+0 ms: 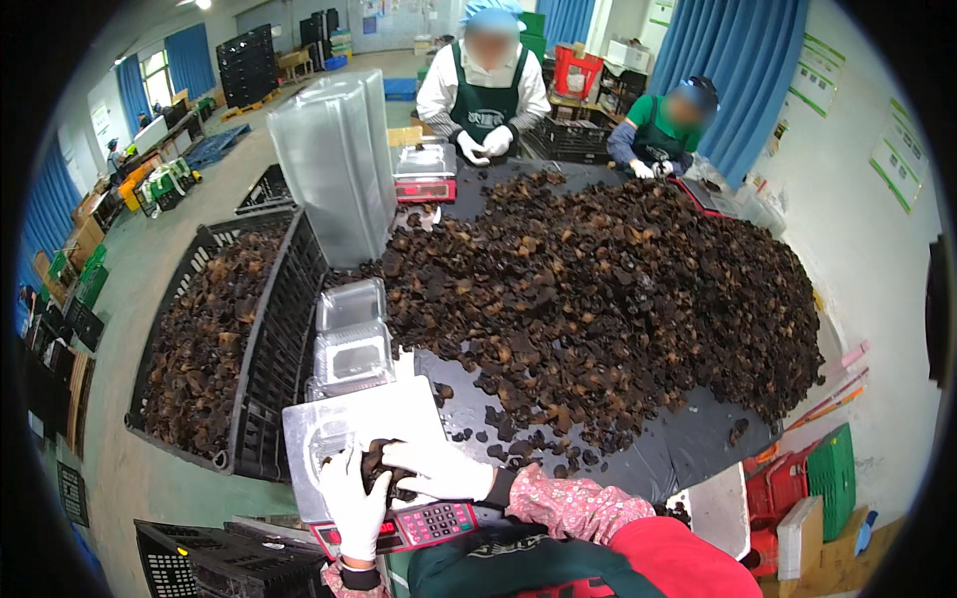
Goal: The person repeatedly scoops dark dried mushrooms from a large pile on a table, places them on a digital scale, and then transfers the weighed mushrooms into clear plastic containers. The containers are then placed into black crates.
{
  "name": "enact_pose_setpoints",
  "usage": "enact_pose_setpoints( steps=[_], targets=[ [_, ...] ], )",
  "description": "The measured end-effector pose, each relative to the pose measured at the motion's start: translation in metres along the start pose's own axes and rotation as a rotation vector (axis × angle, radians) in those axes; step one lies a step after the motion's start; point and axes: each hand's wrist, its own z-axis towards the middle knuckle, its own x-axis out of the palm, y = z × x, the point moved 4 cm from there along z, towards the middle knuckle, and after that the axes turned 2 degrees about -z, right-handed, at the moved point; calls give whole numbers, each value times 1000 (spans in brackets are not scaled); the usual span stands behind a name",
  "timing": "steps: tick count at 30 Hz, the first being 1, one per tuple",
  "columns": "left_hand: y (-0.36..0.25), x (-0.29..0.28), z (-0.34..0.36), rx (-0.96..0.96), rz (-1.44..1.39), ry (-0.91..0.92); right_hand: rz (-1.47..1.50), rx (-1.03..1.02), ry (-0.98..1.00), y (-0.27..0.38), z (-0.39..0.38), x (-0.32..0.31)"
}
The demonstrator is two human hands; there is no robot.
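Note:
Both my hands wear white gloves and meet over a digital scale (411,407) with a silver platform and a red keypad panel. Between them is a clump of dark brown wood ear mushrooms (377,466). My left hand (355,500) curls round the clump's near left side, and my right hand (437,470) presses on it from the right. Under the hands a clear plastic tray (324,437) shows in part on the platform; glare and the gloves hide the rest. A large heap of wood ear mushrooms (588,299) covers the dark table beyond.
Left of the table stands a black crate (284,369) with more mushrooms. Clear lidded boxes (354,357) and tall stacks of clear trays (334,169) line the table's left edge. Two co-workers (488,90) work across the heap, near another scale (426,184). Red and green crates (832,468) stand right.

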Motion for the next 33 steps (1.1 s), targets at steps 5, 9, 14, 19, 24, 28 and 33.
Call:
enact_pose_setpoints(
  steps=[5,9,14,19,24,28,33],
  targets=[
    [-3,4,13,-55,43,83,239,192,-20,-2,-11,-8],
    [-6,4,6,-59,103,46,-53,214,-265,-27,-78,-55],
    [-56,-23,6,2,-27,-151,-453,646,-433,-50,-239,-100],
    [-126,17,-4,74,-513,108,-409,711,-593,-45,-245,-115],
    [-180,77,-41,505,-505,439,-743,609,-246,-81,-199,-91],
    [-172,95,-62,546,-488,549,-616,654,-414,-93,-207,-113],
    [-143,137,-85,-687,-1447,899,-354,565,-416,-33,-196,-126]
  ],
)
